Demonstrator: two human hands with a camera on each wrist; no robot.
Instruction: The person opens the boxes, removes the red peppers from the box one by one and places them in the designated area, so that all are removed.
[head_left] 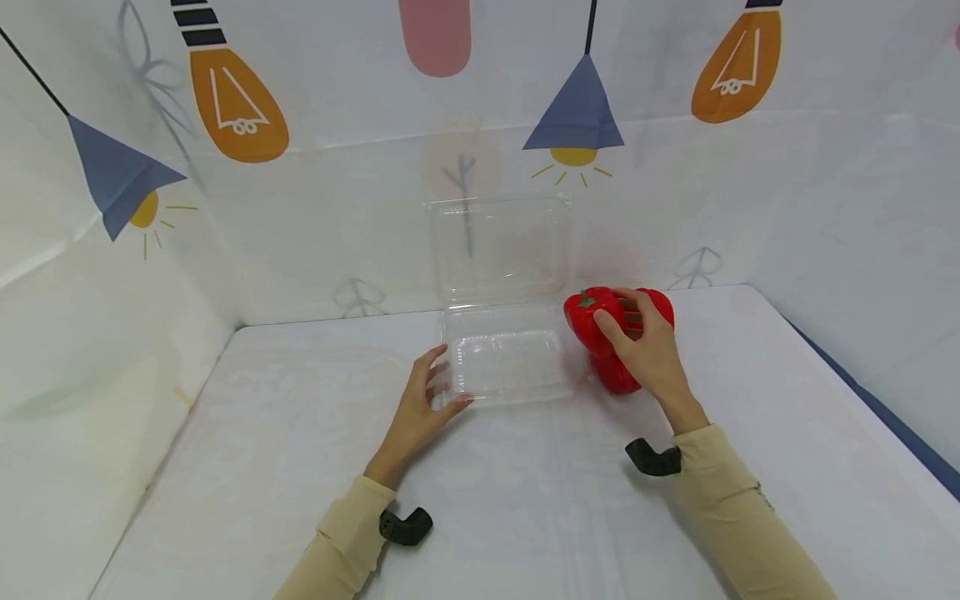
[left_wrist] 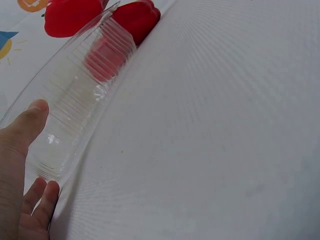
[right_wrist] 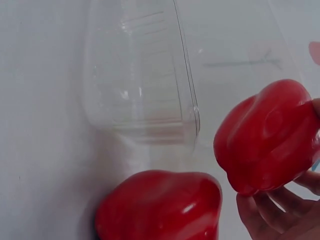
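Observation:
A clear plastic clamshell container [head_left: 506, 395] stands with its lid raised at the back of the table. My left hand [head_left: 420, 410] grips its near left corner, thumb [left_wrist: 36, 112] along the front side and fingers round the left end. To the right of the container, my right hand [head_left: 651, 350] holds a red bell pepper [head_left: 597, 312] with a green stem, lifted and tilted. Below it a second red bell pepper [head_left: 617, 375] lies on the table beside the container's right end. More red [head_left: 660, 303] shows behind the right hand, mostly hidden by it.
The container's lid [head_left: 501, 250] leans up near the back cloth, which has printed lamps and bulbs [head_left: 238, 108]. White cloth covers the table [head_left: 300, 433], and cloth walls enclose the left, back and right. Black wrist mounts [head_left: 406, 527] sit at both sleeves.

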